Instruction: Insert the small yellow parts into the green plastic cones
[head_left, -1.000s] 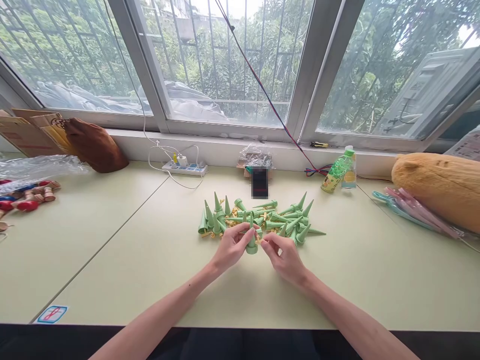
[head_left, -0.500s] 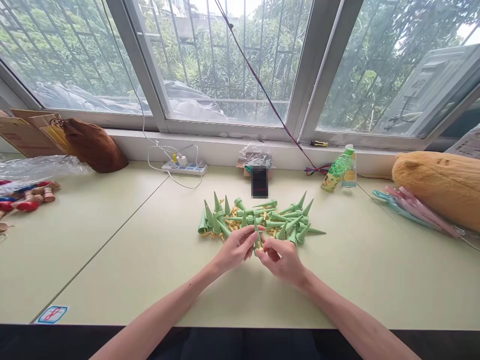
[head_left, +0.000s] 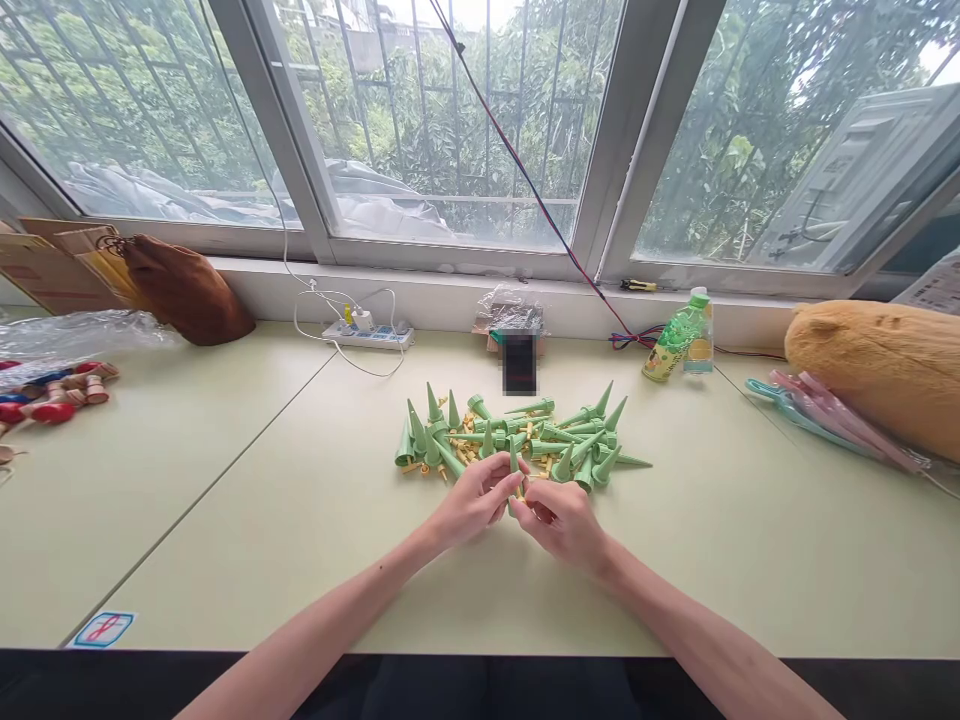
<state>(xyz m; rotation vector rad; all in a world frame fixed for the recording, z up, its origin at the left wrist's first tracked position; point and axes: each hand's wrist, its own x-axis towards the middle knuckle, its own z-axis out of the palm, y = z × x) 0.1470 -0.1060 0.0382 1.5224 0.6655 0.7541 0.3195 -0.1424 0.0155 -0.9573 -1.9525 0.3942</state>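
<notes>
My left hand (head_left: 480, 495) is closed around a green plastic watering spike (head_left: 514, 455), its tip pointing up and away from me. At the spike's lower end, the thumb and fingers of my right hand (head_left: 562, 515) pinch a small yellow valve (head_left: 520, 495), mostly covered by the fingers. Whether the valve is seated in the spike, I cannot tell. Just beyond both hands lies a heap of green spikes (head_left: 577, 450), some upright and some on their sides. Small yellow valves (head_left: 469, 450) are scattered among them.
A power strip (head_left: 369, 335), a small box with plastic wrap (head_left: 514, 305) and a green bottle (head_left: 677, 335) stand along the window side. To the right lies a tan plush (head_left: 877, 365); to the left are a brown bag (head_left: 187, 290) and red-and-wood toys (head_left: 56, 410).
Both hands stay in nearly the same place with the spike. My right fingers have shifted slightly and closed further over the yellow valve, so less of it shows.
</notes>
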